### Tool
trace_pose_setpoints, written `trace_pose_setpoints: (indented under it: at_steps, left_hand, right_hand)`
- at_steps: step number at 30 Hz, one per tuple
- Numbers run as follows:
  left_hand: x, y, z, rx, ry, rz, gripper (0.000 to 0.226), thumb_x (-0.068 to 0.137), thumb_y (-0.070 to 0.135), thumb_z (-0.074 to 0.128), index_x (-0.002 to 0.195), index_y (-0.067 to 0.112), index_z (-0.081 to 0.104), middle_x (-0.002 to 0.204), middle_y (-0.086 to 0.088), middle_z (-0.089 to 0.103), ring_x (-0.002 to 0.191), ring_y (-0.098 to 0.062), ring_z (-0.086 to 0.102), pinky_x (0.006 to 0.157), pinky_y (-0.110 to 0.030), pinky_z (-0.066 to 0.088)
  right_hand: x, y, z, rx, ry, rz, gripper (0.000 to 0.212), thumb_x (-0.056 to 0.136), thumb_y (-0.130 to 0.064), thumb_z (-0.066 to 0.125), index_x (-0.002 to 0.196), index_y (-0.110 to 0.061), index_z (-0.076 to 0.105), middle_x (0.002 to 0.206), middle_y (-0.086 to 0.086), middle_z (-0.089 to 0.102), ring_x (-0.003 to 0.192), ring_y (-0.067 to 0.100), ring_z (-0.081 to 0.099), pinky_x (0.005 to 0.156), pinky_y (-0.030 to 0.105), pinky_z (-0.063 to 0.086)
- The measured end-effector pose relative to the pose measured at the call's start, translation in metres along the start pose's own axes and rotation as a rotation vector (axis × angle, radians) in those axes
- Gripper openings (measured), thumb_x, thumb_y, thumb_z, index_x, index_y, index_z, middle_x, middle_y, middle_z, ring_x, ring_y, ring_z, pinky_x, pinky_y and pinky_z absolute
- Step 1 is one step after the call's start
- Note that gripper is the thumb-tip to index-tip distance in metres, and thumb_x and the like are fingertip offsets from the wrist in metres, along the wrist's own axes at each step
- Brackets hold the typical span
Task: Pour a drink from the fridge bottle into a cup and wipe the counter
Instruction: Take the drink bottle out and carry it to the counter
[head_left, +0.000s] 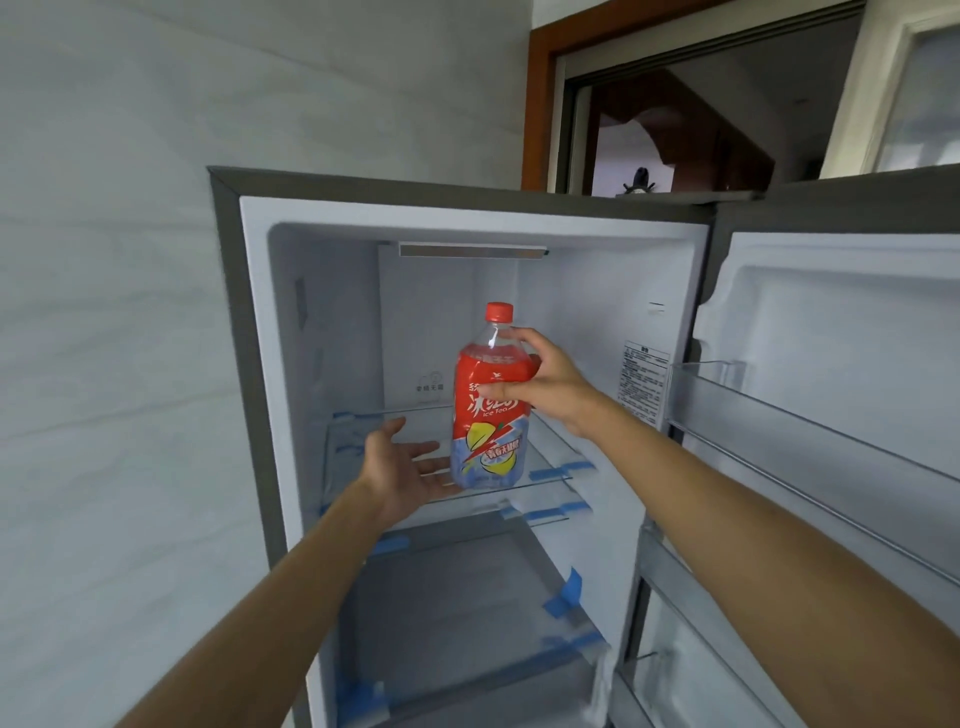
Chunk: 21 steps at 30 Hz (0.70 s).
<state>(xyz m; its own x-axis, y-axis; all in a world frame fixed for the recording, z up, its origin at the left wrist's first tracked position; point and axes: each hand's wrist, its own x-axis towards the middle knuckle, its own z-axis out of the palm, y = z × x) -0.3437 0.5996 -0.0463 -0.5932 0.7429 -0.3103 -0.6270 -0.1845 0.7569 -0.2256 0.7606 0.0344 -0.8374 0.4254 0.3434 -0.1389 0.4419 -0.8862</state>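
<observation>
A large ice tea bottle (488, 410) with a red cap and a red and blue label stands upright at the front of the fridge's upper glass shelf (550, 480). My right hand (540, 382) grips its shoulder from the right, thumb across the front and fingers curled round the top. My left hand (410, 465) is held palm up with straight fingers at the bottle's base on the left, fingertips touching or nearly touching it. No cup or counter is in view.
The fridge (467, 218) stands open, with its door (841, 374) swung out on the right and door bins on it. Blue tape strips mark the shelf edges. A lower shelf (457, 587) lies beneath. A pale wall is on the left, a doorway above.
</observation>
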Motion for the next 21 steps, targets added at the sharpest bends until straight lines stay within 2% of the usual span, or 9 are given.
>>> trace_pose_setpoints:
  at_steps: [4, 12, 17, 21]
  left_hand:
    - [-0.023, -0.001, -0.006, 0.022, -0.012, -0.003, 0.063, 0.099, 0.048, 0.036, 0.136, -0.002, 0.040, 0.132, -0.030, 0.053, 0.105, -0.047, 0.060, 0.074, -0.058, 0.051]
    - [-0.049, -0.008, -0.017, 0.018, -0.074, -0.045, 0.065, 0.098, 0.048, 0.037, 0.137, -0.003, 0.039, 0.132, -0.032, 0.053, 0.104, -0.049, 0.060, 0.076, -0.059, 0.049]
    - [-0.057, -0.007, -0.022, 0.027, -0.126, -0.091, 0.065, 0.097, 0.047, 0.038, 0.139, -0.003, 0.040, 0.135, -0.033, 0.049, 0.105, -0.049, 0.059, 0.084, -0.062, 0.048]
    - [-0.061, -0.006, -0.028, 0.067, -0.193, -0.125, 0.066, 0.097, 0.048, 0.037, 0.140, -0.002, 0.040, 0.135, -0.033, 0.050, 0.108, -0.049, 0.059, 0.079, -0.060, 0.050]
  right_hand:
    - [-0.021, -0.015, 0.007, -0.016, -0.011, -0.001, 0.074, 0.069, -0.019, 0.088, 0.132, -0.027, 0.050, 0.111, -0.013, 0.061, 0.094, 0.008, 0.064, 0.066, 0.023, 0.058]
    - [-0.056, -0.034, 0.019, -0.046, 0.008, 0.008, 0.074, 0.066, -0.018, 0.091, 0.128, -0.029, 0.051, 0.122, 0.001, 0.064, 0.101, 0.014, 0.067, 0.070, 0.027, 0.060]
    - [-0.076, -0.048, 0.029, -0.092, 0.065, 0.026, 0.076, 0.065, -0.017, 0.091, 0.129, -0.028, 0.051, 0.121, 0.001, 0.064, 0.100, 0.014, 0.068, 0.069, 0.026, 0.060]
    - [-0.096, -0.058, 0.040, -0.127, 0.135, 0.062, 0.074, 0.068, -0.015, 0.089, 0.130, -0.027, 0.050, 0.115, -0.002, 0.064, 0.095, 0.011, 0.068, 0.066, 0.023, 0.060]
